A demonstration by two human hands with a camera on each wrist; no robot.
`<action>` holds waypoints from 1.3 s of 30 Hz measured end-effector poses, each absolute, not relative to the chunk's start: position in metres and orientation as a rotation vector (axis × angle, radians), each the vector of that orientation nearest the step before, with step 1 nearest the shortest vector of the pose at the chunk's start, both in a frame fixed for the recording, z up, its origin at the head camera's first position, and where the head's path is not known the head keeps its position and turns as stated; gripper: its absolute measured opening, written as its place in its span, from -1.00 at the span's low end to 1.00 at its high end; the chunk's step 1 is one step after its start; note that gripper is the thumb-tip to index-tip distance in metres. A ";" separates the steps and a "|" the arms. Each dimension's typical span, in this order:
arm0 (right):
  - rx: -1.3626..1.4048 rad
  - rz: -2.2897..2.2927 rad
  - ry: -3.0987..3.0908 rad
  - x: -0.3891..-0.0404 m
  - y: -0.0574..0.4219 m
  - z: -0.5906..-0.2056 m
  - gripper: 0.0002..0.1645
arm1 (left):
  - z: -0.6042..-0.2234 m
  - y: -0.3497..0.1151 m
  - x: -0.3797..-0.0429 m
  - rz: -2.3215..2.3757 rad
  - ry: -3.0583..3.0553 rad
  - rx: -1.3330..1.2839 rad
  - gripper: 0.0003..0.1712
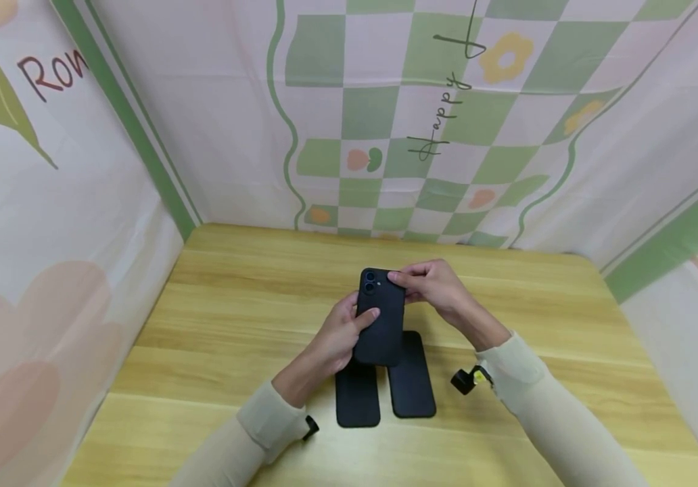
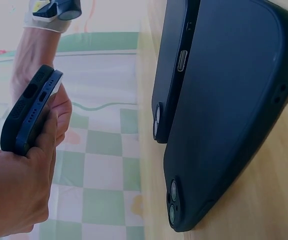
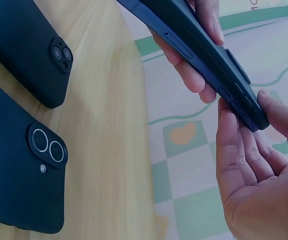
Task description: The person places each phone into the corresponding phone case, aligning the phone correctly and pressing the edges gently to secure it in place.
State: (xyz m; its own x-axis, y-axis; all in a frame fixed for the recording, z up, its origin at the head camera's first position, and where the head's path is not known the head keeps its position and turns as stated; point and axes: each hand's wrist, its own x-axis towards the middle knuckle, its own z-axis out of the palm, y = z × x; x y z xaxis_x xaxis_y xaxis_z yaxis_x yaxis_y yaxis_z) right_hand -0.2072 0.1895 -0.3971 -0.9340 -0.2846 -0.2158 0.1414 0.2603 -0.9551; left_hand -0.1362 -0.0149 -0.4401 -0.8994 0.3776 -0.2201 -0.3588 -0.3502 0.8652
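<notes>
A phone in a black case (image 1: 388, 331) is held up above the table, its back with two camera lenses facing the head camera. My left hand (image 1: 339, 331) grips its left side, thumb across the back and fingers underneath. At the top right corner, my right hand (image 1: 434, 287) pinches the phone between thumb and fingers. The left wrist view shows a bluish phone body (image 2: 36, 112) along the black case (image 2: 19, 107) at the bottom end. Below lie two more black-cased phones, the left one (image 1: 358, 399) partly hidden by the held phone, the right one (image 1: 412, 379) beside it.
The phones lie on a wood-grain table (image 1: 233, 291). Behind it hangs a patterned cloth (image 1: 367, 111), with more cloth along both sides. Small black devices stick out from the left cuff (image 1: 310, 427) and the right cuff (image 1: 463, 381).
</notes>
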 end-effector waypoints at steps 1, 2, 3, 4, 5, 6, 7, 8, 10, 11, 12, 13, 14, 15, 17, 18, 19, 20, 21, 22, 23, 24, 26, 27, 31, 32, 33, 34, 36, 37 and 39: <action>-0.135 -1.718 2.192 -0.207 0.190 -0.397 -0.62 | -0.440 -0.015 -0.136 2.267 1.447 0.025 -0.51; -0.138 -1.719 2.189 -0.207 0.190 -0.397 -0.63 | -0.440 -0.015 -0.136 2.268 1.445 0.025 -0.51; -0.141 -1.721 2.188 -0.206 0.191 -0.396 -0.64 | -0.439 -0.015 -0.135 2.267 1.445 0.027 -0.51; -0.142 -1.724 2.184 -0.206 0.191 -0.396 -0.66 | -0.439 -0.015 -0.135 2.266 1.446 0.028 -0.51; -0.143 -1.730 2.178 -0.206 0.192 -0.396 -0.68 | -0.439 -0.015 -0.135 2.265 1.448 0.027 -0.51; -0.144 -1.738 2.167 -0.206 0.192 -0.397 -0.71 | -0.439 -0.014 -0.135 2.264 1.453 0.031 -0.51; -0.144 -1.749 2.152 -0.206 0.193 -0.397 -0.74 | -0.438 -0.014 -0.134 2.264 1.451 0.029 -0.51; -0.141 -1.762 2.133 -0.206 0.193 -0.398 -0.78 | -0.438 -0.014 -0.134 2.263 1.450 0.026 -0.51; -0.133 -1.789 2.089 -0.206 0.195 -0.399 -0.83 | -0.437 -0.013 -0.134 2.263 1.445 0.024 -0.51; -0.129 -1.801 2.068 -0.206 0.195 -0.400 -0.83 | -0.437 -0.013 -0.133 2.264 1.442 0.022 -0.51; -0.126 -1.812 2.047 -0.206 0.196 -0.400 -0.82 | -0.437 -0.013 -0.133 2.263 1.440 0.023 -0.51; -0.123 -1.820 2.032 -0.206 0.196 -0.401 -0.81 | -0.436 -0.013 -0.133 2.262 1.436 0.020 -0.51; -0.120 -1.826 2.022 -0.206 0.197 -0.401 -0.79 | -0.436 -0.013 -0.133 2.261 1.435 0.021 -0.50; -0.121 -1.829 2.016 -0.205 0.197 -0.402 -0.78 | -0.436 -0.013 -0.132 2.261 1.434 0.025 -0.50; -0.131 -1.829 2.015 -0.205 0.197 -0.402 -0.78 | -0.436 -0.013 -0.132 2.255 1.436 0.027 -0.50; -0.139 -1.830 2.014 -0.205 0.197 -0.402 -0.78 | -0.436 -0.013 -0.132 2.251 1.437 0.030 -0.50; -0.146 -1.830 2.015 -0.204 0.197 -0.402 -0.78 | -0.437 -0.014 -0.132 2.246 1.440 0.032 -0.50; -0.154 -1.830 2.015 -0.204 0.197 -0.403 -0.77 | -0.437 -0.014 -0.132 2.241 1.440 0.034 -0.50; -0.161 -1.830 2.016 -0.204 0.197 -0.403 -0.77 | -0.438 -0.015 -0.132 2.236 1.445 0.043 -0.50; -0.166 -1.829 2.018 -0.203 0.197 -0.402 -0.77 | -0.438 -0.016 -0.133 2.228 1.445 0.047 -0.50; -0.172 -1.825 2.020 -0.203 0.197 -0.402 -0.77 | -0.439 -0.017 -0.133 2.217 1.446 0.056 -0.50; -0.178 -1.820 2.025 -0.202 0.197 -0.402 -0.77 | -0.439 -0.018 -0.133 2.205 1.449 0.072 -0.50; -0.176 -1.805 2.040 -0.201 0.197 -0.401 -0.80 | -0.439 -0.021 -0.134 2.171 1.466 0.097 -0.51; -0.180 -1.792 2.053 -0.200 0.197 -0.400 -0.82 | -0.439 -0.022 -0.135 2.150 1.486 0.106 -0.53; -0.212 -1.703 2.134 -0.198 0.197 -0.396 -0.85 | -0.439 -0.027 -0.138 2.066 1.623 0.128 -0.61; -0.229 -1.680 2.152 -0.197 0.197 -0.395 -0.83 | -0.439 -0.028 -0.138 2.052 1.657 0.126 -0.63; -0.239 -1.663 2.168 -0.197 0.197 -0.394 -0.80 | -0.438 -0.029 -0.138 2.044 1.687 0.131 -0.64; -0.245 -1.653 2.180 -0.196 0.196 -0.393 -0.79 | -0.438 -0.030 -0.139 2.040 1.707 0.134 -0.65; -0.246 -1.669 2.180 -0.194 0.194 -0.391 -0.79 | -0.437 -0.031 -0.138 2.043 1.723 0.133 -0.65; -0.245 -1.686 2.174 -0.194 0.194 -0.391 -0.80 | -0.436 -0.031 -0.138 2.051 1.728 0.141 -0.65; -0.226 -1.740 2.153 -0.192 0.192 -0.392 -0.84 | -0.435 -0.031 -0.137 2.075 1.733 0.147 -0.65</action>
